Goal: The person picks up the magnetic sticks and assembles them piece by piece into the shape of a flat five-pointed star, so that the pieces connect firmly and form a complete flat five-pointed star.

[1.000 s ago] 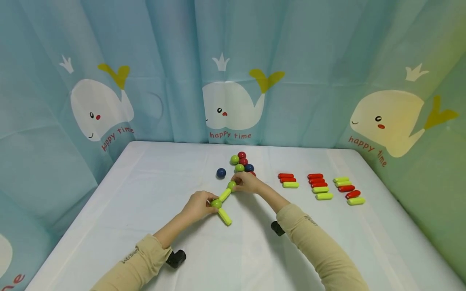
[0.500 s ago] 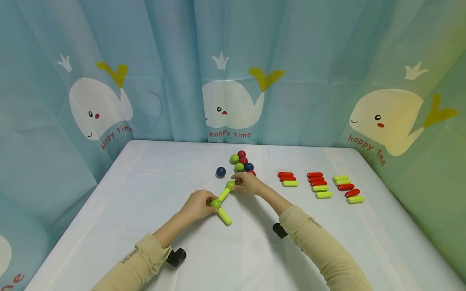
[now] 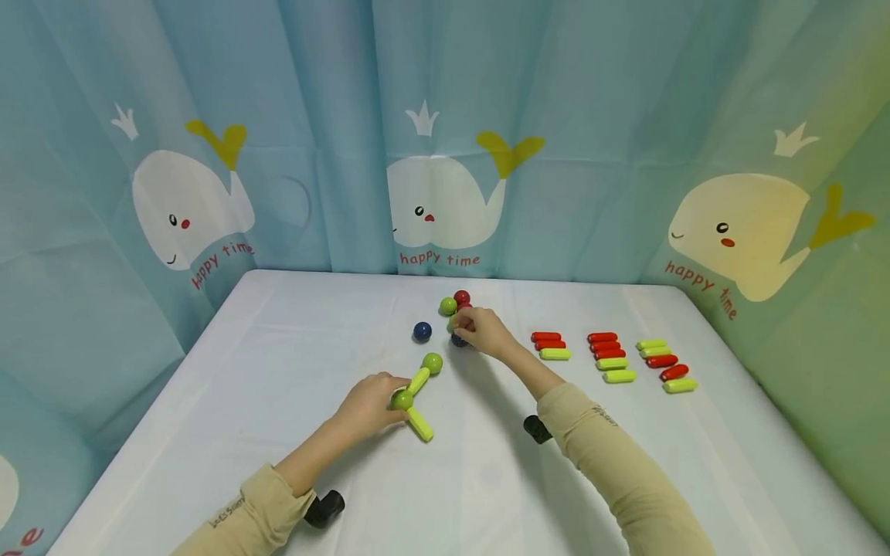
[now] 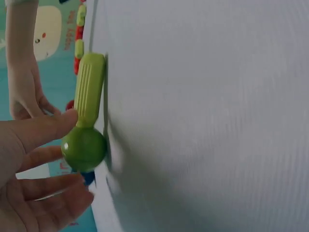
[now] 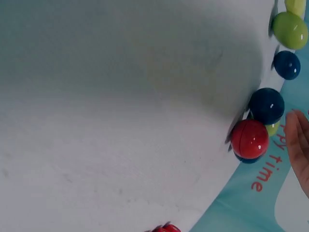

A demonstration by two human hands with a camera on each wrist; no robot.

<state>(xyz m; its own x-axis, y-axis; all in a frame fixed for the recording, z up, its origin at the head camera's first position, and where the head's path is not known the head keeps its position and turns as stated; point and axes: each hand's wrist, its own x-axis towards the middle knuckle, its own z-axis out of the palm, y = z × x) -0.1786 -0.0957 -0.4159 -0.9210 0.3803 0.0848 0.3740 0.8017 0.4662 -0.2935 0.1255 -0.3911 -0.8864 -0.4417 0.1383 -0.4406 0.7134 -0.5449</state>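
A connected chain of light-green toy pieces lies on the white table: a ball at the bend, one rod running to a far ball, and another rod pointing toward the front. My left hand holds the bend ball between thumb and fingers; the left wrist view shows the thumb against the green ball. My right hand is over the ball cluster, fingers pointing down and partly covering it. In the right wrist view its fingers are beside a dark blue ball, with nothing visibly held.
A single dark blue ball lies left of the cluster. Red and green balls sit at its back. Red rods and light-green rods lie in groups on the right. A whale-print curtain hangs behind.
My right hand has let go of the chain's far ball and moved back to the cluster. My left hand and the chain have shifted slightly left and toward the front.
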